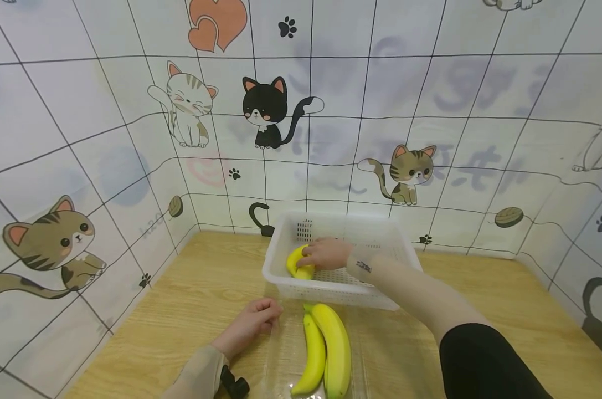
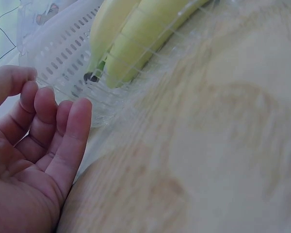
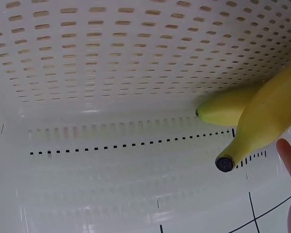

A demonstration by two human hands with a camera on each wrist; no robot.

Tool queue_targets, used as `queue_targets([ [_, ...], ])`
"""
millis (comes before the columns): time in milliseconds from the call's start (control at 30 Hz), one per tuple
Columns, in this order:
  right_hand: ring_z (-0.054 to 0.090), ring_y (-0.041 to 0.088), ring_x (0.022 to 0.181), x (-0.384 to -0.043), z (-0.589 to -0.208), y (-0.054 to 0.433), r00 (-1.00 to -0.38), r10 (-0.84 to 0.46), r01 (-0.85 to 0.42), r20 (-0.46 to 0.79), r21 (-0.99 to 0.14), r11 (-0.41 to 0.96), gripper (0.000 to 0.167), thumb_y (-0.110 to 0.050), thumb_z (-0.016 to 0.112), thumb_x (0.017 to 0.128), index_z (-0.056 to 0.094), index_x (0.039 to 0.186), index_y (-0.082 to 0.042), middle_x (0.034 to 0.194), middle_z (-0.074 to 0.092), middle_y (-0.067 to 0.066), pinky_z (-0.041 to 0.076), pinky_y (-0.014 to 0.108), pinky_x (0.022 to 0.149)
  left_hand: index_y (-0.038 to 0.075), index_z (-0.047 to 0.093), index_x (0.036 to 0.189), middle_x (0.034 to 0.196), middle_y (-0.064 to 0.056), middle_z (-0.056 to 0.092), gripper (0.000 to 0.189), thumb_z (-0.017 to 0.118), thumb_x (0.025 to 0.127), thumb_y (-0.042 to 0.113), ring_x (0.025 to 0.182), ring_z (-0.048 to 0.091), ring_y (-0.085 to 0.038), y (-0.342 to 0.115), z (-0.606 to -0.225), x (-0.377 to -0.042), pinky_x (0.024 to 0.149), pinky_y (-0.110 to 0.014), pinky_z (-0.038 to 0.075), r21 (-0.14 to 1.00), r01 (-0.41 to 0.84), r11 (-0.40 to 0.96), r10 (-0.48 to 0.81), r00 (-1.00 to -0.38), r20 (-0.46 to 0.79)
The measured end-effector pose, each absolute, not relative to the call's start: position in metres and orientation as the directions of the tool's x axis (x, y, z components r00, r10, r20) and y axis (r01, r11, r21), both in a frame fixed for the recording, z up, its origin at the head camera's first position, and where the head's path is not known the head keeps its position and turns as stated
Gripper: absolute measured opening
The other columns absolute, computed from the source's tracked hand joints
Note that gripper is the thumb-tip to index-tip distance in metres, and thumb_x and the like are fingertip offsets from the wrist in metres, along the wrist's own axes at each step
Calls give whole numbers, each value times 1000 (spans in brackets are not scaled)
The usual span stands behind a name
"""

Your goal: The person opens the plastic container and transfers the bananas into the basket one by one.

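My right hand (image 1: 330, 253) reaches into a white perforated basket (image 1: 405, 244) and holds a banana (image 3: 269, 109) near its left end. Behind that one, a second banana (image 3: 225, 108) lies against the basket's floor. Just in front of the basket, my left hand (image 1: 253, 324) pinches the rim of a clear plastic tray (image 2: 99, 114) between thumb and fingers. Two bananas (image 1: 335, 349) lie side by side in this tray, stems toward the basket. Only fingertips of the right hand show in the right wrist view.
A wooden table (image 1: 216, 277) carries everything. Behind the basket rises a wall covering (image 1: 330, 138) with cat drawings and grid lines, and it continues along the left and right sides. A black device (image 1: 235, 383) is strapped to the left wrist.
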State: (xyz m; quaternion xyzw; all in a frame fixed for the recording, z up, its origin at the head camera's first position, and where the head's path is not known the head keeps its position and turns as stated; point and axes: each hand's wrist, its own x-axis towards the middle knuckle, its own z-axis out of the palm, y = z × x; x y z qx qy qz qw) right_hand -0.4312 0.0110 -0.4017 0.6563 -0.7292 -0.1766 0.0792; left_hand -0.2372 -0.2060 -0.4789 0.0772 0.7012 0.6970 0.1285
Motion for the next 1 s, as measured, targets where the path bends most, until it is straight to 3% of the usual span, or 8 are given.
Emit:
queue_targets([
  [567, 58, 18, 112, -438, -412, 13, -61, -996, -942, -67, 333, 36, 45, -16, 70, 90, 57, 132, -24, 122, 63, 1, 46, 35, 95, 10, 55, 77, 76, 2, 53, 26, 60, 96, 26, 70, 52, -12, -207, -482, -240, 65, -27, 48, 998, -58, 23, 288, -956, -62],
  [1000, 58, 17, 113, -438, -414, 13, -129, -988, -937, -84, 336, 94, 45, -13, 68, 90, 57, 132, -22, 123, 63, 0, 46, 35, 95, 9, 55, 78, 78, 0, 54, 24, 59, 97, 24, 72, 53, -14, -207, -482, -239, 67, -29, 48, 998, -66, 23, 290, -954, -70],
])
